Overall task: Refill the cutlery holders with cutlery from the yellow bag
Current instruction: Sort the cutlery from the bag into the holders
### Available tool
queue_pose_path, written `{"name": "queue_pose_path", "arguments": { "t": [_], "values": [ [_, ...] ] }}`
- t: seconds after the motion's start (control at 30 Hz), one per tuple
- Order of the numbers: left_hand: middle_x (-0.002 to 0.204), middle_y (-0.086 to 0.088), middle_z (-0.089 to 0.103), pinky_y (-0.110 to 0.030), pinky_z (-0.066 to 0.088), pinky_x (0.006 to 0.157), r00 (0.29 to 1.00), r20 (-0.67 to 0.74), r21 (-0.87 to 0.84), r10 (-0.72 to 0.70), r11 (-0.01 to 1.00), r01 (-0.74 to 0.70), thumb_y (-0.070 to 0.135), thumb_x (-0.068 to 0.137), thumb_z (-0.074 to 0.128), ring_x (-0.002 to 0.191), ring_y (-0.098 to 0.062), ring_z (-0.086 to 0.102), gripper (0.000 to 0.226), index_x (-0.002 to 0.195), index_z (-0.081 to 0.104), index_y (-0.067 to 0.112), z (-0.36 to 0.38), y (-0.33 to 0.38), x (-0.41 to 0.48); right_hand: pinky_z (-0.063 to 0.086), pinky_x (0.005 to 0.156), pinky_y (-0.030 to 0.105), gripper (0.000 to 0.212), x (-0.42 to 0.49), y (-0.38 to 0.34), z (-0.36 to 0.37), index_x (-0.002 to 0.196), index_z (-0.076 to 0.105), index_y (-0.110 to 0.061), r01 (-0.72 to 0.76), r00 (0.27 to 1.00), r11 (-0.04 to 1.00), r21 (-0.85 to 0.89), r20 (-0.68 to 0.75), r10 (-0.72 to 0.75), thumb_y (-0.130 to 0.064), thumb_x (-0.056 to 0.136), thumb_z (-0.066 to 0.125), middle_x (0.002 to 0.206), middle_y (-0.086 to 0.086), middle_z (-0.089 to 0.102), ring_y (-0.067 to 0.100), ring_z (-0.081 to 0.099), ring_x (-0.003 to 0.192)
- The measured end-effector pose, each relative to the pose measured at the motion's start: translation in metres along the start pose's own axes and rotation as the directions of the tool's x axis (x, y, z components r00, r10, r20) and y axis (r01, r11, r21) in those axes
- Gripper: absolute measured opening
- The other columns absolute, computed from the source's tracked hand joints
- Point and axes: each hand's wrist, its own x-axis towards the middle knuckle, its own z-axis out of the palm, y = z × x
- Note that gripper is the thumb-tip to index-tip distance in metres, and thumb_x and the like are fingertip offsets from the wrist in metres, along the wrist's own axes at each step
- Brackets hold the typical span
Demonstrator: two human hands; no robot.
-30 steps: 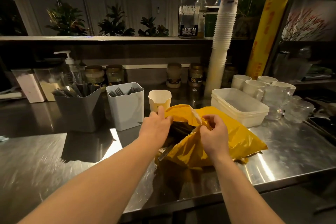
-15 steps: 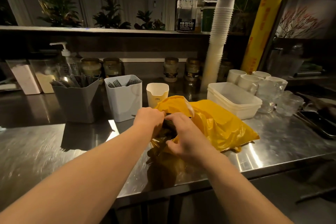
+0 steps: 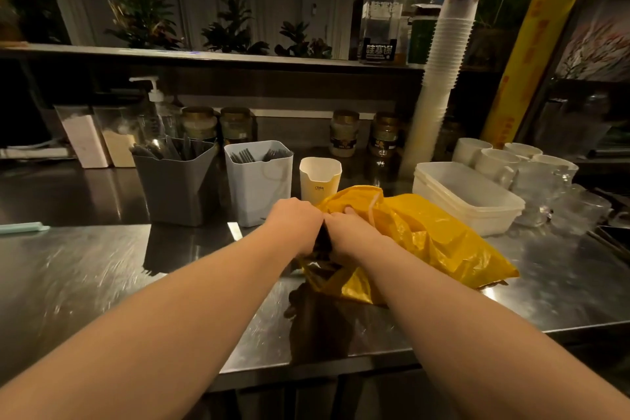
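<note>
The yellow bag (image 3: 429,242) lies on the steel counter (image 3: 85,276) with its mouth towards me. My left hand (image 3: 293,225) and my right hand (image 3: 353,235) meet at that mouth, and both grip a bundle of dark cutlery (image 3: 322,244) that shows between them. Most of the bundle is hidden by my hands and the bag. Behind stand three holders: a grey holder (image 3: 174,191) with dark cutlery, a white holder (image 3: 259,187) with forks, and a small cream holder (image 3: 319,181) whose inside I cannot see.
Stacked white tubs (image 3: 467,198) sit right of the bag, with white mugs (image 3: 491,160) and glassware (image 3: 559,201) beyond. A tall stack of cups (image 3: 439,78), jars (image 3: 344,133) and a pump bottle (image 3: 156,106) line the back. A green item (image 3: 24,227) lies far left.
My right hand has let go of the bag's edge and come in beside my left hand at the mouth. Both now close on the dark cutlery.
</note>
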Motion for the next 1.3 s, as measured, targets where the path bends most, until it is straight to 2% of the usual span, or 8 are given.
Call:
{"name": "queue_pose_path", "arguments": {
  "t": [0.27,0.43,0.53,0.67,0.83,0.97,1.2,1.3],
  "values": [
    [0.118,-0.003,0.064,-0.039,0.056,0.093,0.994,0.103,-0.445,0.044,0.896,0.007,0.032,0.079,0.083,0.103,-0.024,0.061,0.061,0.131,0.051,0.028,-0.002,-0.027,0.004,0.055,0.092,0.039,0.027,0.008,0.0,-0.002,0.113,0.063,-0.026,-0.019,0.999,0.992,0.127,0.029,0.015,-0.029,0.089,0.073,0.101,0.001,0.068,0.023,0.065,0.093],
    [0.129,0.003,0.061,-0.041,0.055,0.093,0.954,-0.243,-0.592,-0.173,0.806,-0.004,0.067,0.085,0.063,0.112,-0.019,0.06,0.068,0.139,0.05,0.027,-0.028,-0.054,-0.017,0.054,0.091,0.036,0.038,0.004,0.006,-0.019,0.122,0.063,-0.024,-0.019,0.998,0.952,0.306,-0.054,0.037,-0.01,0.087,0.07,0.107,0.0,0.068,0.024,0.063,0.103],
    [0.105,0.004,0.063,-0.037,0.054,0.08,0.762,-0.442,-0.824,-0.474,0.55,-0.136,0.054,0.094,0.056,0.092,-0.014,0.061,0.035,0.112,0.061,0.025,-0.022,-0.067,-0.036,0.049,0.083,0.029,0.038,0.002,0.01,-0.025,0.124,0.063,-0.02,-0.051,0.997,0.898,0.436,-0.035,0.073,-0.005,0.09,0.067,0.104,0.001,0.064,0.023,0.06,0.103],
    [0.086,0.001,0.064,-0.048,0.055,0.081,0.69,-0.237,-0.962,-0.683,0.266,-0.067,0.024,0.092,0.048,0.087,-0.026,0.062,0.012,0.093,0.06,0.025,0.032,-0.062,-0.051,0.053,0.082,0.03,0.028,-0.001,0.013,-0.029,0.119,0.066,-0.018,-0.059,0.994,0.843,0.535,-0.043,0.097,-0.01,0.092,0.066,0.104,0.002,0.067,0.022,0.062,0.099],
    [0.127,-0.005,0.063,-0.046,0.052,0.1,0.921,0.106,-0.844,-0.375,0.455,0.282,0.032,0.088,0.062,0.117,-0.028,0.056,0.05,0.137,0.051,0.023,0.082,-0.028,-0.043,0.055,0.083,0.032,0.022,-0.003,0.018,-0.032,0.112,0.067,-0.02,-0.086,0.98,0.788,0.609,-0.091,0.177,-0.012,0.092,0.066,0.098,0.002,0.067,0.022,0.063,0.096],
    [0.127,0.001,0.063,-0.046,0.05,0.104,0.926,0.069,-0.683,-0.372,0.659,0.315,0.042,0.094,0.063,0.118,-0.029,0.057,0.037,0.129,0.057,0.032,0.082,-0.011,-0.027,0.056,0.081,0.036,0.013,-0.006,0.023,-0.033,0.098,0.069,-0.024,-0.047,0.962,0.706,0.707,-0.159,0.224,-0.013,0.091,0.066,0.093,0.001,0.068,0.022,0.064,0.094],
    [0.102,0.0,0.068,-0.037,0.059,0.091,0.862,0.076,-0.991,-0.502,0.057,0.12,0.012,0.094,0.069,0.101,-0.022,0.066,0.013,0.102,0.066,0.023,0.066,-0.016,-0.025,0.036,0.057,0.018,0.013,-0.015,0.033,-0.034,0.104,0.063,-0.024,-0.015,0.956,0.705,0.709,-0.196,0.217,-0.013,0.097,0.06,0.084,-0.009,0.057,0.011,0.054,0.078],
    [0.096,0.0,0.069,-0.036,0.06,0.087,0.816,-0.001,-1.0,-0.578,-0.012,-0.009,0.015,0.094,0.069,0.097,-0.02,0.066,0.009,0.097,0.066,0.023,0.04,-0.012,-0.025,0.038,0.058,0.019,0.014,-0.014,0.028,-0.03,0.092,0.063,-0.024,-0.026,0.969,0.689,0.725,-0.15,0.196,-0.01,0.094,0.062,0.081,-0.005,0.059,0.009,0.055,0.076]
  ]
}}
